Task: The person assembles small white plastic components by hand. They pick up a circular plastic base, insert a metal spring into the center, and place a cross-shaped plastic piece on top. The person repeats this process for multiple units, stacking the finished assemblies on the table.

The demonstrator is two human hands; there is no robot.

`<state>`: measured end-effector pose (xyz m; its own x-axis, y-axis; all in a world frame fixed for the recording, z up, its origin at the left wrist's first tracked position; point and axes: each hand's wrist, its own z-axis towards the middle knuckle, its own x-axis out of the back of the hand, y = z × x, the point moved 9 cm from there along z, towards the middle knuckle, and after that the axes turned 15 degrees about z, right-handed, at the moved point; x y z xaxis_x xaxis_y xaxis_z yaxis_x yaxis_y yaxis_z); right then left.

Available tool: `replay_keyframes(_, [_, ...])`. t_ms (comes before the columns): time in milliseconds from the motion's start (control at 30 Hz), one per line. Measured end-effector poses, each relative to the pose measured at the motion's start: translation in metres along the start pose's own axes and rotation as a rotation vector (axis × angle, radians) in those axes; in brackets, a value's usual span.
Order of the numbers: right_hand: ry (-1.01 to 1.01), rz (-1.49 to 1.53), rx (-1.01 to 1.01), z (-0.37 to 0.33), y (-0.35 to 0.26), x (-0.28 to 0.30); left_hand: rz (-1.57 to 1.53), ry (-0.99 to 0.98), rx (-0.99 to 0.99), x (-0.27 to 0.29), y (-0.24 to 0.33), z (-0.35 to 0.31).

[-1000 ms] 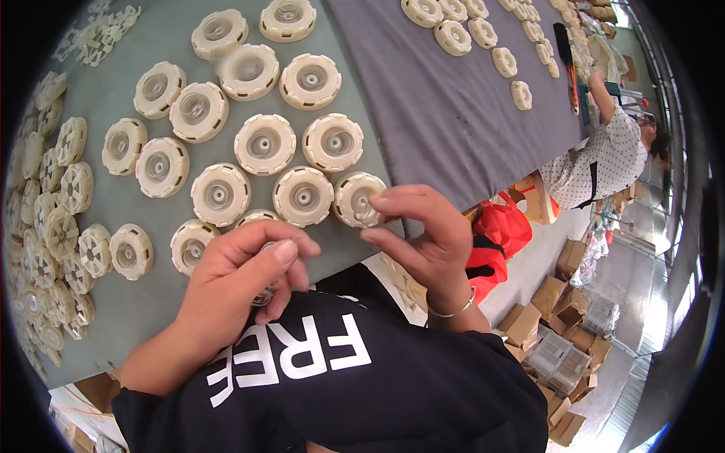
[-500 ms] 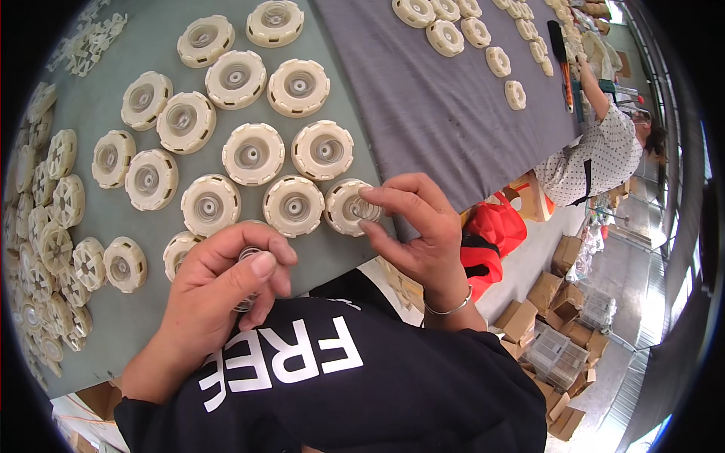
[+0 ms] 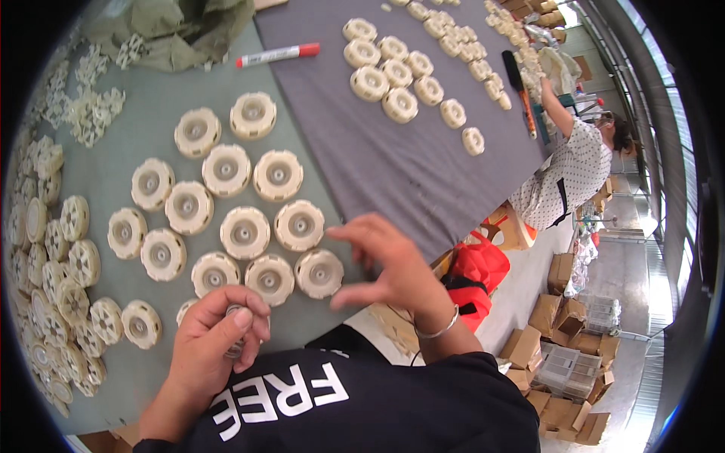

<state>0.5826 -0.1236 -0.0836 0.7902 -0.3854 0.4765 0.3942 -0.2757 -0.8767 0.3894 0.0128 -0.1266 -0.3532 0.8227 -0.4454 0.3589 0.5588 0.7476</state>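
My left hand is closed around wire coil springs, whose ends show between thumb and fingers. My right hand holds nothing, its thumb and fingers spread apart. Nearest to it lies a cream round plastic part with a notched rim and a spring seated in its recessed middle. Several like parts, such as this one, lie in loose rows on the green table cover. Coils show in the centres of many. One part beside my left hand is mostly hidden by it.
At left, notched plastic discs lie in a heap. A red-capped marker is near dark green cloth. More round parts stand on grey cloth. Another person works far right, near a red bag and cardboard boxes.
My right fingers have let go of a spring at the nearest round part and spread apart. My left hand still holds its springs. The view has shifted, bringing the marker into sight.
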Motion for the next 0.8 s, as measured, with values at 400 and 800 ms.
replay_keyframes(400, [0.168,-0.641,0.128,0.106,0.045,0.052,-0.07,0.131,-0.109,0.031,0.016,-0.009])
replay_keyframes(800, [0.346,-0.567,0.074,0.262,0.111,0.139,-0.171,0.172,-0.158,0.032,0.068,0.039])
